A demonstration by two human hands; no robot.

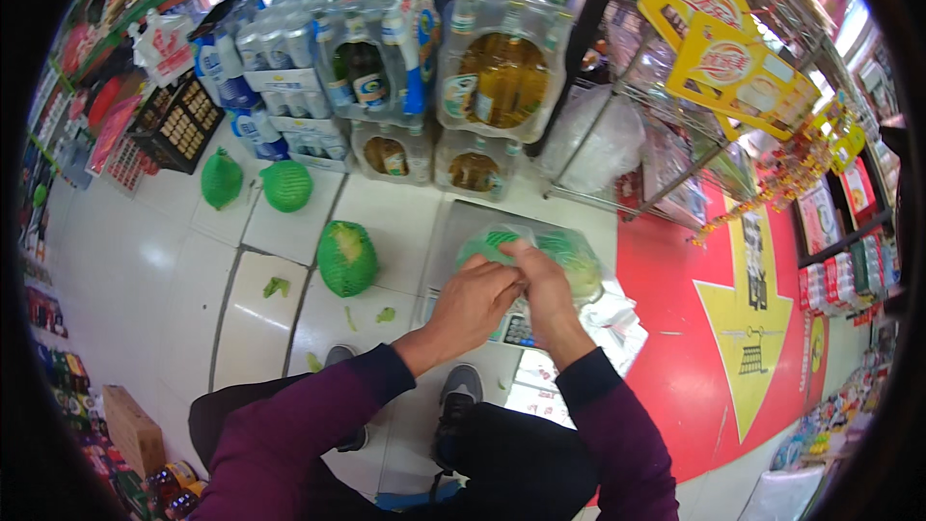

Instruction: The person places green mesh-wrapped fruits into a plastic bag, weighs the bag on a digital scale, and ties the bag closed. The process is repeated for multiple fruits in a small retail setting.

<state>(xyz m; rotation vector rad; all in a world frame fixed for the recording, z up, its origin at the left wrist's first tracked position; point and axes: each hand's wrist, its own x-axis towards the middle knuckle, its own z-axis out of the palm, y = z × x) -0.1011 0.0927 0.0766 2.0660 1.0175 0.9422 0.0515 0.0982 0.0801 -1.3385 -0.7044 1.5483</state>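
My left hand (470,305) and my right hand (548,293) meet over a clear plastic bag (527,231), their fingers pinched at its gathered top. The fingers hide the exact grip. Inside the bag lie rounded, pale-green pieces of produce (579,271) in green netting. The bag rests on the metal pan of a digital scale (463,221), whose keypad (518,331) shows below my hands. White plastic bags (622,325) are heaped at the scale's right side. On the tiles to the left sits one netted head of produce (347,258).
Two more netted heads (221,179) lie farther left, with leaf scraps (275,287) on the floor. Shrink-wrapped bottle packs (503,58) stand ahead. At the right are a wire rack (655,195) and a red floor mat (665,376). A cardboard box (134,428) stands lower left.
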